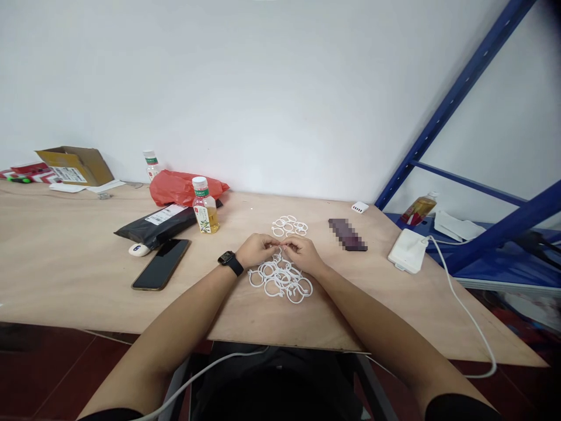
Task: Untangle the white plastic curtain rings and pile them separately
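A thin white plastic ring (279, 251), partly hidden, sits between the pinched fingertips of my left hand (258, 250) and right hand (303, 252), which meet narrowly above the bench; my fingers cover exactly how each one grips it. Just below them lies a tangled pile of white plastic rings with small tabs (283, 279), and just beyond my fingers a smaller, flatter group of similar white rings (289, 225). If that far group is the finished share, I'd judge the lesser part done and the greater part left in the near pile. Further out on the pale wooden bench (350, 298) are a black-screened smartphone (161, 266), a clear bottle of yellow drink (205, 213) and a white rectangular charging block (407, 250)
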The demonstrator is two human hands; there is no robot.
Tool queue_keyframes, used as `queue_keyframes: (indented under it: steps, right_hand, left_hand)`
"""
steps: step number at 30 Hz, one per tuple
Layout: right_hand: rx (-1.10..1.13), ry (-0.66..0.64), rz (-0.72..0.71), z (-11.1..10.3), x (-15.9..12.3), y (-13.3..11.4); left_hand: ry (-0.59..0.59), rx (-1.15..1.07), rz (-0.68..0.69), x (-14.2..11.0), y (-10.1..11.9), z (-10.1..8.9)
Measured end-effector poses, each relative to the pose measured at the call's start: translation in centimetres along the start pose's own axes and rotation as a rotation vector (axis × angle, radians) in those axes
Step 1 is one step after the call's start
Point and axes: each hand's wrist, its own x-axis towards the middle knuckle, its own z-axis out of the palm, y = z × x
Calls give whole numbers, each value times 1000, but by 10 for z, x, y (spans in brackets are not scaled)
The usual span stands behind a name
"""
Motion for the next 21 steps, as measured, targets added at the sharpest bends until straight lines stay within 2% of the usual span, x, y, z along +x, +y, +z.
queue_keyframes:
  steps: [2, 6, 9, 11, 13, 16, 21]
  right_hand:
    - [-26, -60, 25, -2, 0, 2]
    - [-124, -107, 57, -4, 2, 11]
    - [-168, -203, 47, -3, 3, 19]
    - [-178, -273, 28, -2, 3, 22]
    - [-186, -298, 18, -1, 3, 22]
    - [-178, -253, 40, -1, 3, 18]
    - [-112, -116, 110, -1, 3, 9]
  left_hand:
    - [0, 95, -4, 0, -1, -1]
    - [73, 270, 36, 2, -5, -5]
    - [-19, 367, 68, 1, -7, -6]
    - [-104, 425, 52, -1, -5, -5]
    - [-139, 467, 17, -1, -1, -3]
    - [-123, 489, -22, -1, 5, -2]
    - [25, 385, -73, 2, 6, -1]
